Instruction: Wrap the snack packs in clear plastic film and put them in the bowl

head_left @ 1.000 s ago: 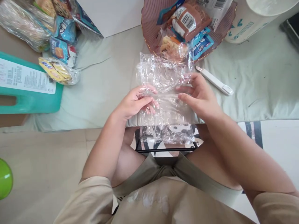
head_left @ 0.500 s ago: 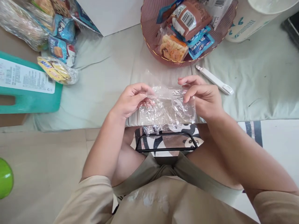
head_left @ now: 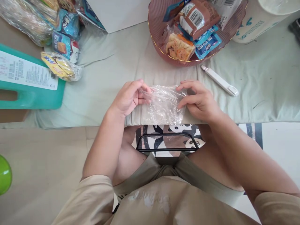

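Note:
A crinkled clear plastic bag [head_left: 165,104] is stretched between my hands at the near edge of the cloth-covered table. My left hand [head_left: 132,97] grips its left side, fingers curled, with the fingertips showing partly through the film. On the other side, my right hand [head_left: 199,100] pinches the bag's right edge between thumb and fingers. Beyond the right hand lies a white utility knife [head_left: 219,80]. A pink ribbed glass bowl [head_left: 157,42] with a gold rim holds several packaged snacks, among them a brown packet [head_left: 199,17] and a wrapped cracker pack [head_left: 179,48].
Wrapped snacks [head_left: 62,47] lie in a heap at the back left, beside a green plastic case [head_left: 44,100] with a white label. A white box [head_left: 124,14] stands at the back. A white paper tub [head_left: 255,25] is at the back right. Below my hands is a black metal frame [head_left: 167,150].
The bag is gathered into a smaller, flatter shape, and its lower edge no longer hangs as far over the table edge. My right hand has shifted slightly left. The view has turned slightly.

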### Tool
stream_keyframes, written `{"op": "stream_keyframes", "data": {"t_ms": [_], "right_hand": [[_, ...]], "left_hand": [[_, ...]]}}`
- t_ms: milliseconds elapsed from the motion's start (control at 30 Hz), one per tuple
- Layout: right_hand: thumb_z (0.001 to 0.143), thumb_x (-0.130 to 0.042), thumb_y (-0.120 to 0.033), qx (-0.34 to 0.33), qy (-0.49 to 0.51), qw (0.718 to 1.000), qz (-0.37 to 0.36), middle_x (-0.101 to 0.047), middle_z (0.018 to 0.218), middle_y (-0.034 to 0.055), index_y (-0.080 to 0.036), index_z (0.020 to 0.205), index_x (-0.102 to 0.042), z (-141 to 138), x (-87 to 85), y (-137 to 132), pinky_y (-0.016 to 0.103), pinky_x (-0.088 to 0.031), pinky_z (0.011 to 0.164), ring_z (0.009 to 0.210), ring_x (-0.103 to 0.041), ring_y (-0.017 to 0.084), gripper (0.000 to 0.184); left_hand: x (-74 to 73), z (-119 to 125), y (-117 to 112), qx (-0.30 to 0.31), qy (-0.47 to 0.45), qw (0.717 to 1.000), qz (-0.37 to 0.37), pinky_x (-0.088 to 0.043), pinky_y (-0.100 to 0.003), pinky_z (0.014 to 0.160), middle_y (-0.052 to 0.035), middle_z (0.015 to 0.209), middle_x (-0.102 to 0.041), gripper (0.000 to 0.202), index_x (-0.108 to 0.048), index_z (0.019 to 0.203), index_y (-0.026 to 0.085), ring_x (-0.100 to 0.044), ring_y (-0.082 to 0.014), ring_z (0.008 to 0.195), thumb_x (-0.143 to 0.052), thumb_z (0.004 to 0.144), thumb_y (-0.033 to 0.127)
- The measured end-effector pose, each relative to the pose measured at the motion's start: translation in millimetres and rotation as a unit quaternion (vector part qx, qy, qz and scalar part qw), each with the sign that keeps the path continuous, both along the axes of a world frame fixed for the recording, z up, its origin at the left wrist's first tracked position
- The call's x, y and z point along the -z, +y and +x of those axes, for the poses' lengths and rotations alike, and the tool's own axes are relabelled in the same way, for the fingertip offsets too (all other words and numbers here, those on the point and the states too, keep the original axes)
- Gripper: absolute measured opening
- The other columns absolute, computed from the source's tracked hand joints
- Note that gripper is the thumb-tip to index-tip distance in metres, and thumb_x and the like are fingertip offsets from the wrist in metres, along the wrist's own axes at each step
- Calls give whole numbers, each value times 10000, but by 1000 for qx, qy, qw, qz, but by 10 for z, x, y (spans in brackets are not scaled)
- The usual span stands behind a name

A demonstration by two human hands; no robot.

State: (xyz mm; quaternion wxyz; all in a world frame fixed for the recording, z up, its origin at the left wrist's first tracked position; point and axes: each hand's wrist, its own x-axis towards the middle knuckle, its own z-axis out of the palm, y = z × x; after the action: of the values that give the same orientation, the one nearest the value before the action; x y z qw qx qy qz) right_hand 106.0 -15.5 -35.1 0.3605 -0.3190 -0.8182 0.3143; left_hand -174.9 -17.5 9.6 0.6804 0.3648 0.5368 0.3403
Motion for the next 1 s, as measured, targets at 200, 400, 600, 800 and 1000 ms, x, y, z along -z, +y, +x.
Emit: {"op": "stream_keyframes", "data": {"t_ms": [200,400,600,800,1000], "right_hand": [[719,-547,-82,0,5,997,-72,-689,1291,1,-337,736,-808,-30,-79,-4,593,-423,1238,1331,-600,303,365],[826,-683,-356,76,91,981,-152,-670,1355,26,-291,860,-722,-30,-171,-54,610,-438,1213,1372,-572,337,84],[794,-761,-643,101,182,947,-243,-675,1323,22,-349,1158,-625,-43,-121,-27,499,-592,1016,1254,-661,287,488],[766,-848,-574,67,136,957,-246,-744,996,23,-280,1057,-683,-164,-200,-65,315,-582,690,835,-692,178,446],[780,-866,-460,120,136,942,-282,-674,825,1,-252,840,-698,-229,-189,-85,265,-445,502,627,-556,123,274]], "left_hand": [[-37,0,-38,28,72,997,22,-585,-209,631,-50,944,-734,210,-691,857,145,-698,-117,754,-787,671,125],[4,-1,-46,37,87,991,90,-607,-247,667,-71,1201,-687,355,-675,947,155,-736,-162,907,-579,636,15],[-51,48,-66,43,76,991,100,-542,-203,575,-62,1223,-691,324,-654,908,167,-730,-153,839,-583,609,64],[-26,134,-74,42,44,996,68,-503,-204,542,-59,1033,-690,149,-645,865,169,-690,-122,738,-644,725,221],[28,168,-71,64,42,994,81,-492,-195,538,-4,908,-638,414,-619,914,192,-631,-96,666,-867,586,241]]}}
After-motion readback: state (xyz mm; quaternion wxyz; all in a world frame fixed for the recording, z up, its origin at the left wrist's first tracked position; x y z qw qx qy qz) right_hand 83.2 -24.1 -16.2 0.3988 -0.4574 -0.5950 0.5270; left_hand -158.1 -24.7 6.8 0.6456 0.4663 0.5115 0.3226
